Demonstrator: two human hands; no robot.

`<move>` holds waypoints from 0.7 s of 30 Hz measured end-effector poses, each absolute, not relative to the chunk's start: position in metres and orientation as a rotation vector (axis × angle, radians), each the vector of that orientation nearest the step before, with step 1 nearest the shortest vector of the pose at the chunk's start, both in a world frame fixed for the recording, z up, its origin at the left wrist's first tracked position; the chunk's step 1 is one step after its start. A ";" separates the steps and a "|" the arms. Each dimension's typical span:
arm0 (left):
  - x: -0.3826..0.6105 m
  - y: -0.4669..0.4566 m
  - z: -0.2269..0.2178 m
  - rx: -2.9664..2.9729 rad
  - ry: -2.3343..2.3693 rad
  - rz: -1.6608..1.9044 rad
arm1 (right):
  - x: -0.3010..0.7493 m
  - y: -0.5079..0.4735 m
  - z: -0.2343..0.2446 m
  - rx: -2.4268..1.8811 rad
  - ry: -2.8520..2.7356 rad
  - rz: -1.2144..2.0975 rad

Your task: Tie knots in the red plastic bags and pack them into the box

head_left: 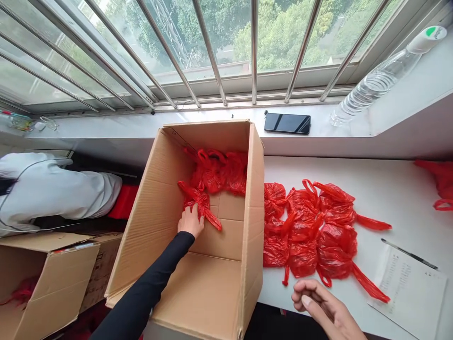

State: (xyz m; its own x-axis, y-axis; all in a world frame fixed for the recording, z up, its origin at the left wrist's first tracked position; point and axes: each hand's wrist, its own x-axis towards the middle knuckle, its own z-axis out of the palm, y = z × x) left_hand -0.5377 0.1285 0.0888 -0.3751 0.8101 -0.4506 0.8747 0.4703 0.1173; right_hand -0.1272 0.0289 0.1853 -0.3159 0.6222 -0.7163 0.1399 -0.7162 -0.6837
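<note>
My left hand [191, 222] reaches down into a tall open cardboard box [255, 212], its fingers closed on a knotted red plastic bag [200, 200] near the left wall. Behind it, more tied red bags [215, 172] lie against the box's back wall; what they contain is hidden. My right hand [320, 302] hovers at the table's front edge, loosely curled with nothing in it. Just beyond it, several filled red plastic bags [311, 231] sit in two rows on the white table [375, 193], beside the box.
At the right lie a written sheet [414, 288] and a pen [408, 253]. The windowsill holds a phone [287, 123] and a water bottle [382, 82]. Another red bag [440, 182] is at the far right. To the left are a person's white sleeve [60, 189] and another box [63, 288].
</note>
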 end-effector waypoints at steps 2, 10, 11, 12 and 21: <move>-0.537 0.123 0.076 1.418 2.234 -0.266 | -0.123 0.033 0.171 -1.584 -1.000 2.095; -0.546 0.164 0.074 1.415 2.198 -0.203 | -0.109 0.107 0.108 -1.878 -1.288 1.667; -0.541 0.170 0.081 1.416 2.199 -0.160 | -0.115 0.123 0.099 -1.921 -1.359 1.615; -0.535 0.174 0.089 1.415 2.202 -0.110 | -0.123 0.139 0.089 -1.957 -1.405 1.574; -0.448 0.168 0.163 1.296 1.974 0.612 | -0.192 0.214 0.059 -2.312 -1.744 1.174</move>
State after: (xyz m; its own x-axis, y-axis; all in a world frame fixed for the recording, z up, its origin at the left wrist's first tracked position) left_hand -0.4479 0.1676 0.1626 -0.2658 0.9201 -0.2878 0.5959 0.3914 0.7012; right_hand -0.1917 0.2144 0.0586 0.0945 0.8320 -0.5467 0.8196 -0.3767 -0.4317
